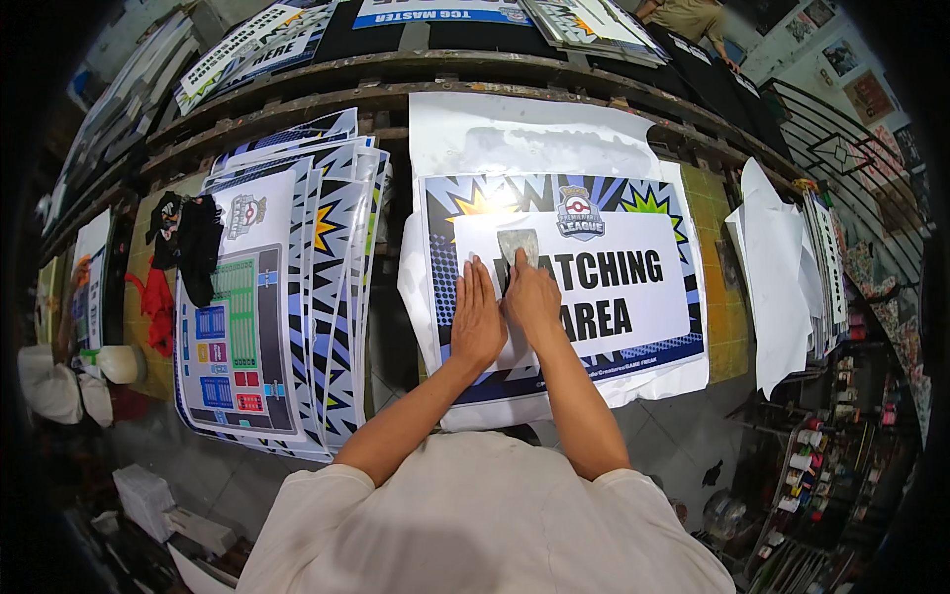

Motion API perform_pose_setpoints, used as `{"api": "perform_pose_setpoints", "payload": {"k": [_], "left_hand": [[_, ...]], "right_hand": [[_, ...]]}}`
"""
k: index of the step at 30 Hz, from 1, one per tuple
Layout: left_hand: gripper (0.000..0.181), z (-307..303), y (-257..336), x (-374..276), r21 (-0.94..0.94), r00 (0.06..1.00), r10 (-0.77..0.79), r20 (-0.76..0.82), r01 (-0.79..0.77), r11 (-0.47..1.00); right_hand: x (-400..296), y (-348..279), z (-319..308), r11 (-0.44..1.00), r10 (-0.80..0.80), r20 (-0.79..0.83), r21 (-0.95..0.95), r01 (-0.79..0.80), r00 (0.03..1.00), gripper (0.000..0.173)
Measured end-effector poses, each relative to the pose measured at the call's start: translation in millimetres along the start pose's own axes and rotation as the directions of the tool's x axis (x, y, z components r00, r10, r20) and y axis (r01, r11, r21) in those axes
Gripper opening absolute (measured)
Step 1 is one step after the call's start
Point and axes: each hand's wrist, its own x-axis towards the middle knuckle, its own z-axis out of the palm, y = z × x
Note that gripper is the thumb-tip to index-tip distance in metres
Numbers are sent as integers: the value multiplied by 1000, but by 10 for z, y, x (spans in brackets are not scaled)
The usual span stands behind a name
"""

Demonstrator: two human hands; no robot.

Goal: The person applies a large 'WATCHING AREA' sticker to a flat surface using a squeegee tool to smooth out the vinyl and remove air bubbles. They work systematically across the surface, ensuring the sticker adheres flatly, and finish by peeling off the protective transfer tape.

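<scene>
A printed sign (594, 312) with a blue and black patterned border and large black lettering lies flat on white sheets (534, 134) in front of me. My left hand (479, 315) rests on the sign, fingers together and pointing away from me, with nothing seen in it. Just to its right, my right hand (533, 293) holds a flat grey scraper-like tool (518, 243), its broad end pointing away from me against the sign. One finger lies along the tool; its lower part is hidden under the hand.
Left of the sign lies a stack of printed boards (297, 297) with black cloth (197, 245) and red cloth (154, 308) beside it. White sheets and boards (775, 282) are at the right. Slatted racks cross the far side. A person (690, 22) stands at the far right.
</scene>
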Motion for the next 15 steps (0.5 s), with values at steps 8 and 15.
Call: {"api": "perform_pose_setpoints", "payload": {"k": [8, 15], "left_hand": [[72, -33, -30, -6, -21, 999, 38, -11, -38, 999], [72, -41, -7, 3, -15, 1000, 17, 18, -17, 1000]], "right_hand": [[417, -148, -54, 999, 40, 72, -8, -39, 997, 44], [590, -129, -70, 997, 64, 105, -38, -61, 992, 41]]}}
